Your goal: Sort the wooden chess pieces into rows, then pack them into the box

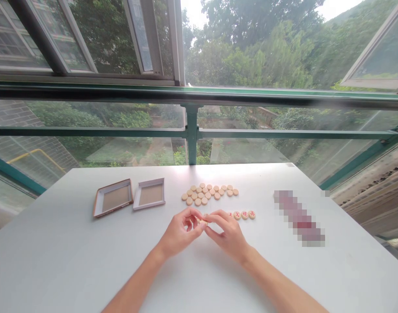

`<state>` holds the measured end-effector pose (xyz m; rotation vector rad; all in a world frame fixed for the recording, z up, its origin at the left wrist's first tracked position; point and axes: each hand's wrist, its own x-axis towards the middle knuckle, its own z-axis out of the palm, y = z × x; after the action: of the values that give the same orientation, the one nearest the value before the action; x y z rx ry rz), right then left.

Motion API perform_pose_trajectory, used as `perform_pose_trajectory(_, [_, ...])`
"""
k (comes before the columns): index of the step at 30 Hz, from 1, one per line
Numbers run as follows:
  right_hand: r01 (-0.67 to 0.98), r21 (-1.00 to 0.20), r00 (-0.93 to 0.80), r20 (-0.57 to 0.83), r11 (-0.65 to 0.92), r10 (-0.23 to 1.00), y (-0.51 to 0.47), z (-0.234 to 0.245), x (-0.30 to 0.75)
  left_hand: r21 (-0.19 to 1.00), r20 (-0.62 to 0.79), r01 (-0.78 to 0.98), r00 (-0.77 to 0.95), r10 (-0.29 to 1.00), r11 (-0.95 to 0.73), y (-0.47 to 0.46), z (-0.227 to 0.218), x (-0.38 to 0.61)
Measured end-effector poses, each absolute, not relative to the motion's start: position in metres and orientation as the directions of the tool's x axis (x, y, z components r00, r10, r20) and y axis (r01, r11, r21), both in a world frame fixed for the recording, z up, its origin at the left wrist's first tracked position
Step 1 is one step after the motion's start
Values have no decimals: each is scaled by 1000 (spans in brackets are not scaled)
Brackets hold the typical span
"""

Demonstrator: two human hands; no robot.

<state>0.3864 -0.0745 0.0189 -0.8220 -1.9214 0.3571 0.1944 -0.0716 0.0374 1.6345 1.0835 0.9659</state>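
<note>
My left hand (179,232) and my right hand (227,232) meet over the middle of the white table (55,252), fingers pinched together around a small round wooden game piece (202,221). Just behind them lies a cluster of several plain-faced wooden discs (208,194). To the right of my right hand, a short row of discs with red characters (244,214) lies face up on the table.
Two shallow open box halves (114,198) (149,194) lie at the back left of the table. A blurred reddish strip (298,217) lies on the right. A green railing with glass panels (192,130) runs behind the table's far edge.
</note>
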Motion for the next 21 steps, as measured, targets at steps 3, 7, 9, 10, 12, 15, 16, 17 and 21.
perform_pose_trajectory(3, [412, -571, -291, 656, 710, 697, -74, 18, 387, 929, 113, 307, 297, 948, -206, -73, 38, 195])
perform_pose_trajectory(7, [426, -586, -310, 622, 690, 719, -74, 16, 387, 833, 177, 457, 313, 933, -311, -78, 41, 195])
perform_pose_trajectory(9, [424, -596, -330, 599, 682, 729, -75, 15, 387, 785, 195, 511, 332, 923, -350, -79, 43, 194])
perform_pose_trajectory(10, [421, -601, -340, 590, 679, 733, -75, 15, 387, 770, 198, 526, 342, 918, -362, -79, 44, 194])
perform_pose_trajectory(12, [417, -608, -352, 577, 675, 737, -76, 16, 386, 757, 202, 533, 357, 912, -377, -79, 46, 194])
perform_pose_trajectory(15, [415, -614, -370, 560, 672, 741, -77, 18, 386, 766, 207, 520, 359, 910, -379, -79, 47, 195])
perform_pose_trajectory(16, [414, -615, -378, 554, 670, 742, -77, 19, 386, 775, 205, 510, 357, 911, -374, -79, 47, 195])
perform_pose_trajectory(17, [414, -617, -384, 549, 670, 742, -77, 19, 386, 786, 201, 498, 357, 912, -368, -79, 47, 195])
perform_pose_trajectory(21, [415, -616, -379, 553, 670, 742, -77, 21, 385, 822, 174, 460, 357, 918, -335, -79, 47, 196])
